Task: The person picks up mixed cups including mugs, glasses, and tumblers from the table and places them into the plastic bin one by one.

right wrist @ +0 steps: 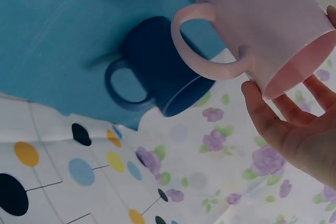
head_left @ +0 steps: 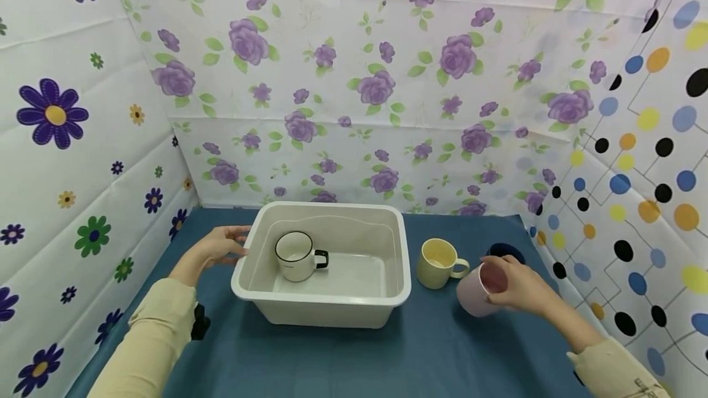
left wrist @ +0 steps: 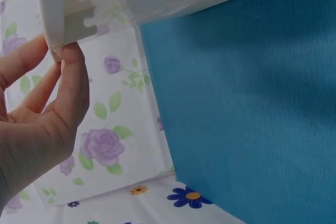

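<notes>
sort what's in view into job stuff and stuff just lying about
Part of the job in hand:
pink mug, gripped by the right hand
pale tub, rim pinched by the left hand
white mug, inside the tub (likely)

Apparently just standing about:
yellow mug, untouched
dark blue mug, untouched

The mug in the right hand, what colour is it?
The mug is pale pink; it shows best in the right wrist view.

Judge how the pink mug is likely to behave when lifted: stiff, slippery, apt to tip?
The pink mug is probably stiff, showing no denting in the grip of the right hand. It may be slippery, since it looks smooth. It could swing or tip, because it leans and its handle is outside the grip.
</notes>
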`<control>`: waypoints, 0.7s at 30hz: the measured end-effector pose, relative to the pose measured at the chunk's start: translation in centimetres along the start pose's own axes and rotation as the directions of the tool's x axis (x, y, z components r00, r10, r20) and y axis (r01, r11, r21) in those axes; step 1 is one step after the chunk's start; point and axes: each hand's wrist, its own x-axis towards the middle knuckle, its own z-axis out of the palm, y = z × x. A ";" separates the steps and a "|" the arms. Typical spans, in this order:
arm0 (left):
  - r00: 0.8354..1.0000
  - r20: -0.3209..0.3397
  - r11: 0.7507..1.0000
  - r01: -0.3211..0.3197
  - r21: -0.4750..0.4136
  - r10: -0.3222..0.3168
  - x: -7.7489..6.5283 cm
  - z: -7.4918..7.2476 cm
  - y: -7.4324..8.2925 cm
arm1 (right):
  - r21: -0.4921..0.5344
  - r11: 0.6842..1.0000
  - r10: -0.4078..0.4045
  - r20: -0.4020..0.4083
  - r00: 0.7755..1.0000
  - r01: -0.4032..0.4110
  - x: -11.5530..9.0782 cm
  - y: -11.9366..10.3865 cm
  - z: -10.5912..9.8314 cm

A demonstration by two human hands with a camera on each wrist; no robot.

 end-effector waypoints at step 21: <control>1.000 -0.001 1.000 0.004 0.019 -0.004 -0.2 -0.2 0.4 | 0.274 0.960 -0.053 -0.009 0.999 0.054 1.0 -5.0 -1.3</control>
